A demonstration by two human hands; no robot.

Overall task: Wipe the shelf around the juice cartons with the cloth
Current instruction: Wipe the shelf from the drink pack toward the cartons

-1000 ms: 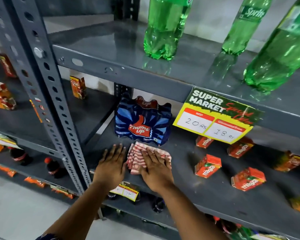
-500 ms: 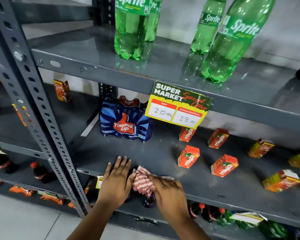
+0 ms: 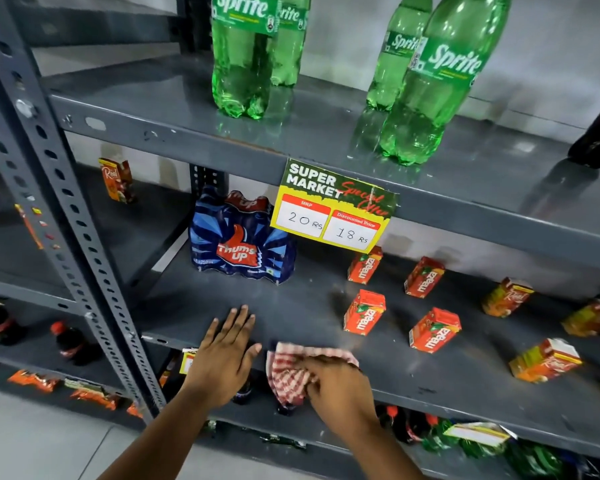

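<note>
Head view. Grey metal shelf (image 3: 291, 306), middle tier of a slotted steel rack. Left hand (image 3: 222, 358) lay flat at the front edge of the shelf, fingers straight and slightly spread, palm down, holding nothing. Right hand (image 3: 340, 386) just beside it, fingers curled into a red-and-white checked cloth (image 3: 288, 372), gripping it bunched. The cloth sat at the shelf's front lip, part of it hanging over the edge; one corner lay spread on the shelf surface behind the knuckles.

Juice cartons stood further back and to the right, apart from the cloth: four small red Maaza cartons (image 3: 364, 315) in a loose cluster, upright or slightly tilted. Beyond them, orange-and-yellow Real cartons (image 3: 544, 360), one lying on its side.

At the back left of the same shelf stood a blue shrink-wrapped Thums Up pack (image 3: 239, 244). A price card (image 3: 333, 206) hung from the edge of the tier above, reading 20 Rs and 18 Rs. Green Sprite bottles (image 3: 430, 84) stood on that upper tier. Dark bottles were partly visible on the tier below, detail blurred.
</note>
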